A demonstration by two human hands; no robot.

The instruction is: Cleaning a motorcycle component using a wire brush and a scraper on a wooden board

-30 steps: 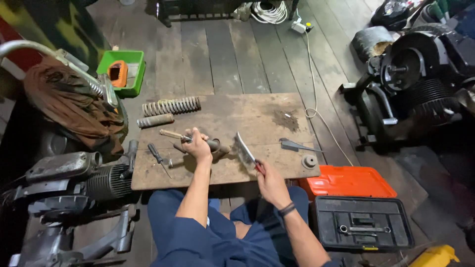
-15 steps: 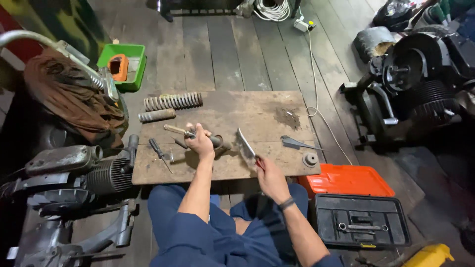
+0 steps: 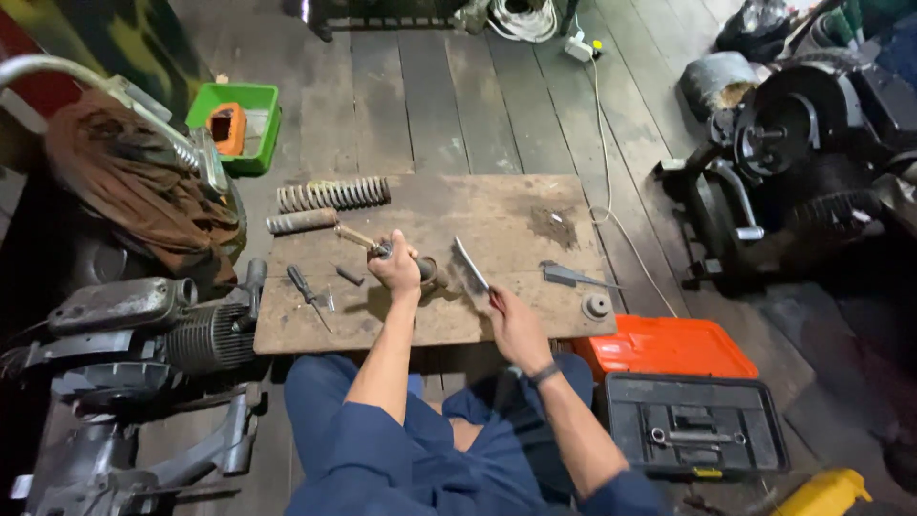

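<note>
My left hand (image 3: 396, 268) grips a dark metal shaft part (image 3: 368, 244) that lies slanted on the wooden board (image 3: 497, 205). My right hand (image 3: 516, 320) holds a flat grey metal blade (image 3: 470, 265), its tip raised toward the end of the shaft. Both hands are over the middle front of the board. A screwdriver (image 3: 308, 291) and a small bolt (image 3: 350, 275) lie to the left of my left hand.
Two coil springs (image 3: 332, 194) lie at the board's far left. A metal bracket (image 3: 568, 275) and round bushing (image 3: 596, 306) lie at its right. An orange and black toolbox (image 3: 688, 401) stands open at my right. Engine parts (image 3: 143, 325) flank both sides; green bin (image 3: 234, 124) behind.
The view has shifted slightly. My left hand has kept its grip on the shaft and my right hand has brought the blade a little closer to it.
</note>
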